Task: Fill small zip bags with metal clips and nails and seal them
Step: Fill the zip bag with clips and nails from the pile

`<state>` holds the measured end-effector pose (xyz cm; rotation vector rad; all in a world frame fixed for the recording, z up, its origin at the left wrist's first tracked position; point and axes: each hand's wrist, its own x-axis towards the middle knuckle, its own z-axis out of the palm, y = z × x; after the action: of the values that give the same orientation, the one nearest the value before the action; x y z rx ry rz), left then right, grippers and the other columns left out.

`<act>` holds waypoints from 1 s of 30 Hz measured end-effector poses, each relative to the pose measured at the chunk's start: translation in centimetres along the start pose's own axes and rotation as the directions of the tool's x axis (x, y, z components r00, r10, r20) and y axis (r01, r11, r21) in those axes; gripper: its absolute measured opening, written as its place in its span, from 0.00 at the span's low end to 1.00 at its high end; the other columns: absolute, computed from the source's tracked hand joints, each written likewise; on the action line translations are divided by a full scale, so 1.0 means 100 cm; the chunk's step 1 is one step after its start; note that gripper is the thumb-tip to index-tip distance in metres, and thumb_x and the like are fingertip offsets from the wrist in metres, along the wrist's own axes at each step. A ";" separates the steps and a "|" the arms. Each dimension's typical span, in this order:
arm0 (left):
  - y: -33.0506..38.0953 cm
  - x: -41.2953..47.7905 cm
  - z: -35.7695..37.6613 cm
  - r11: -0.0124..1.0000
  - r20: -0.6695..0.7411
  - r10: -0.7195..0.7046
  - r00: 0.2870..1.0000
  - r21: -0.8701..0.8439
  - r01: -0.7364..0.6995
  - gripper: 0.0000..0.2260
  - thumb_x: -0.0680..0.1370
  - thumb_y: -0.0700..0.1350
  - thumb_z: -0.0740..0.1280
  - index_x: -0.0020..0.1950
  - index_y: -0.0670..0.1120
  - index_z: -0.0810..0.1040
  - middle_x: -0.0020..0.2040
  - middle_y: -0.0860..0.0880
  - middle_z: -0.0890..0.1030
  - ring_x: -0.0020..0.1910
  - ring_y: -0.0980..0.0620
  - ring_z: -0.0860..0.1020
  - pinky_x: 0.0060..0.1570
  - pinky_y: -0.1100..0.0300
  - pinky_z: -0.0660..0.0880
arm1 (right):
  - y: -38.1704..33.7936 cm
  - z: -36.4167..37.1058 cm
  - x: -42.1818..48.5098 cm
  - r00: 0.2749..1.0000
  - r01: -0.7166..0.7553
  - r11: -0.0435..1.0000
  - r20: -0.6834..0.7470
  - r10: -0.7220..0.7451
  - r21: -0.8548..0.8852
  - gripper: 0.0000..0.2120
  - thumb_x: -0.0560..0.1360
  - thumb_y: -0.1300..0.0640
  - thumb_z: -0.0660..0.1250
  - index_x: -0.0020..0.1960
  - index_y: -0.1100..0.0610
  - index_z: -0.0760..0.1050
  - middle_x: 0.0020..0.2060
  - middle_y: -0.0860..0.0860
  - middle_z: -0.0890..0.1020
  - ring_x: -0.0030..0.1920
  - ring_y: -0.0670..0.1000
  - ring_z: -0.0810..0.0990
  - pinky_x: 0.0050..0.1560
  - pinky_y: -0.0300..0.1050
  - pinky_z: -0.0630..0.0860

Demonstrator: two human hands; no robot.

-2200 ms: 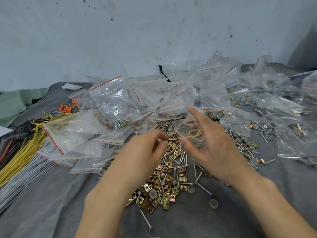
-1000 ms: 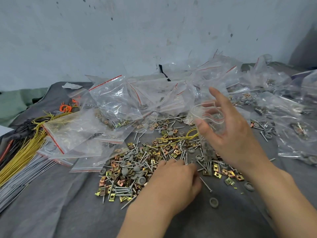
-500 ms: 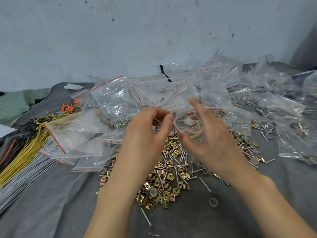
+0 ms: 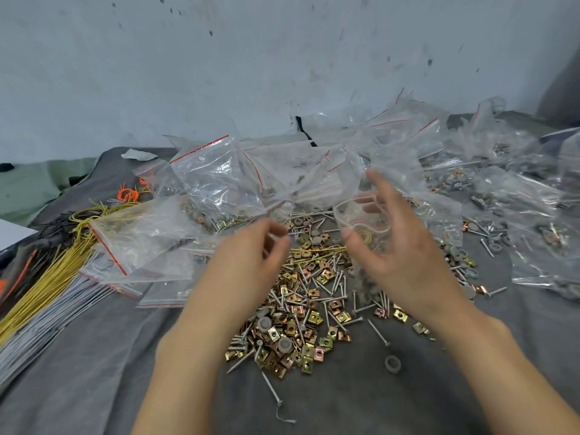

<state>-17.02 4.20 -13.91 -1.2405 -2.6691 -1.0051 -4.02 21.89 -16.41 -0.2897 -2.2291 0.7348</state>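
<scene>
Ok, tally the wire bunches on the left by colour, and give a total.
Yellow wires: 1
Grey wires: 1
Black wires: 1
Orange wires: 2, a coil at the back and strands at the left edge
Total: 5

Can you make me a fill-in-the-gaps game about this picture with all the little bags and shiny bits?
1. The right hand holds a small zip bag whose mouth is ____.
2. The loose clips and nails lie in a pile on a ____ cloth.
3. The yellow wires lie on the person's ____ side.
4. The stripes on the heaped bags are ____.
Missing words: open; grey; left; red.
</scene>
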 end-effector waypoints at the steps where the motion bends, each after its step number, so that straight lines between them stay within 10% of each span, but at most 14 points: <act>1: -0.003 -0.002 0.003 0.998 0.078 -0.006 0.997 0.057 0.001 0.05 0.81 0.54 0.63 0.55 0.58 0.76 0.44 0.61 0.79 0.40 0.67 0.76 0.40 0.66 0.74 | 0.002 -0.003 0.000 1.000 -0.009 1.000 -0.015 0.009 0.010 0.34 0.76 0.36 0.62 0.77 0.34 0.50 0.58 0.30 0.71 0.62 0.35 0.71 0.64 0.46 0.71; 8: 0.004 -0.006 0.025 0.986 0.288 0.016 0.957 0.156 -0.063 0.08 0.81 0.53 0.64 0.59 0.58 0.78 0.51 0.58 0.80 0.53 0.56 0.76 0.59 0.52 0.74 | 0.014 -0.023 0.000 0.980 -0.090 0.990 -0.166 0.108 0.110 0.35 0.76 0.39 0.67 0.78 0.39 0.54 0.58 0.33 0.75 0.60 0.32 0.72 0.54 0.28 0.65; 15: 0.016 -0.010 0.042 0.938 0.425 0.014 0.905 0.308 -0.159 0.11 0.81 0.55 0.63 0.63 0.60 0.76 0.60 0.54 0.74 0.63 0.51 0.69 0.67 0.51 0.64 | 0.026 -0.035 0.002 0.984 -0.087 0.987 -0.169 0.063 -0.137 0.35 0.77 0.44 0.67 0.79 0.47 0.55 0.60 0.40 0.72 0.59 0.38 0.69 0.62 0.47 0.68; 30: 0.018 -0.011 0.044 0.931 0.407 -0.038 0.913 0.347 -0.117 0.10 0.81 0.47 0.62 0.60 0.57 0.78 0.62 0.51 0.74 0.65 0.48 0.67 0.70 0.48 0.63 | 0.019 0.004 -0.006 0.987 0.107 0.968 0.140 -0.076 -0.229 0.37 0.76 0.44 0.64 0.80 0.50 0.53 0.63 0.51 0.77 0.65 0.52 0.73 0.72 0.54 0.67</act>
<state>-13.97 6.83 -16.74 -1.5429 -2.9169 -0.2261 -3.88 22.97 -18.08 -0.2575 -2.4406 0.4501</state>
